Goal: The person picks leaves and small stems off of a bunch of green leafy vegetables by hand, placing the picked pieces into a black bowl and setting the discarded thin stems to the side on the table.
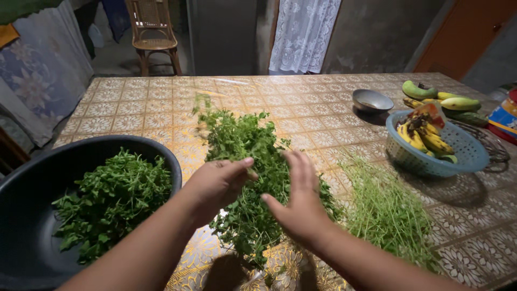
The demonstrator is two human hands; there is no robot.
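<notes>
The bunch of leafy greens (247, 161) sits mid-desk (161, 108) between both hands, left hand (215, 186) pinching a sprig with fingers (242, 164) closed, right hand (299, 202) spread flat against it, black bowl (21, 215) of picked leaves left, stems (385, 210) right.

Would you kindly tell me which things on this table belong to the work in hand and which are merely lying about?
In use:
- leafy green bunch, held by left hand and right hand
- dark basin of picked leaves
- bare stems

Lying about:
- blue basket of bananas
- metal bowl
- wooden chair
</notes>
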